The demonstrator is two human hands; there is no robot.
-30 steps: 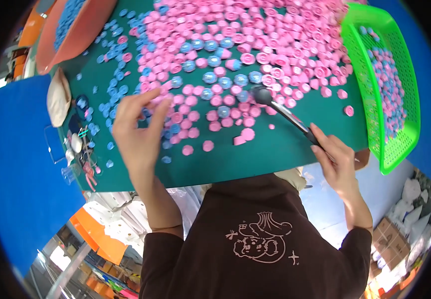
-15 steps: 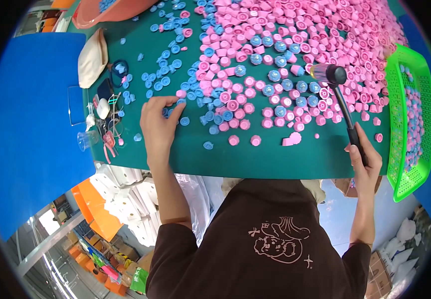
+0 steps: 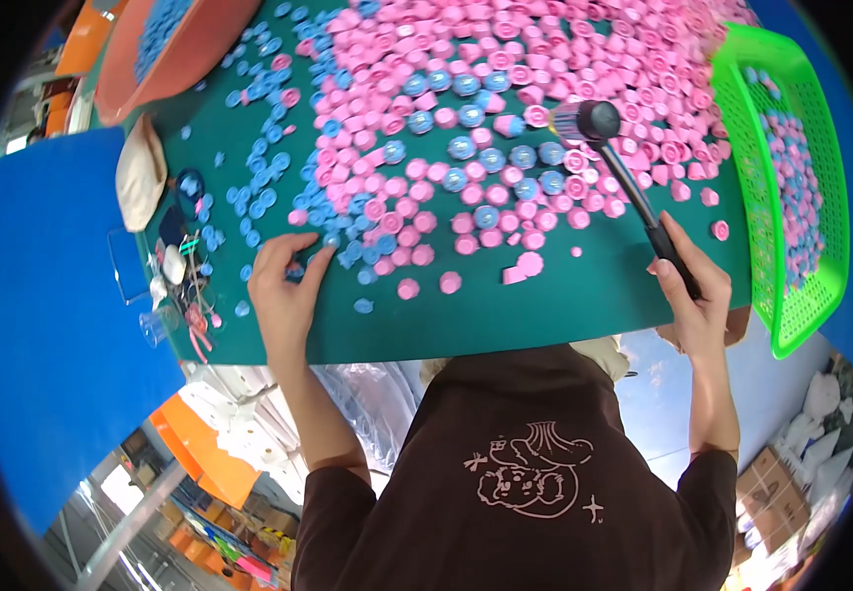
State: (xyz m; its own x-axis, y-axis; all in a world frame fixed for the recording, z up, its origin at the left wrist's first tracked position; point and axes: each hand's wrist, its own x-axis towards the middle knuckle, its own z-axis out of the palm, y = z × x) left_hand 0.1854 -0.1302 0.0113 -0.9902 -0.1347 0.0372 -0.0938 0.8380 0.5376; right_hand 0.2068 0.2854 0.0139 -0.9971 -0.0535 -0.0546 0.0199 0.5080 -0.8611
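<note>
- Green matting covers the table [image 3: 545,315], and since a second ago the black mallet [image 3: 633,187] has swung from low over the caps to raised, head above the pink caps [image 3: 505,128] mid-table; a fresh strike looks ready.
- The right hand [image 3: 692,286] is wrapped tight round the mallet's slim handle near the front edge.
- The left hand [image 3: 283,291], fingers spread flat, has slid toward the left front edge, pressing on small blue caps [image 3: 259,197].
- Round ribbed plastic caps heap glossy; a green lattice basket [image 3: 791,286] sits at the right edge, an orange basin [image 3: 170,59] at the far left corner.
</note>
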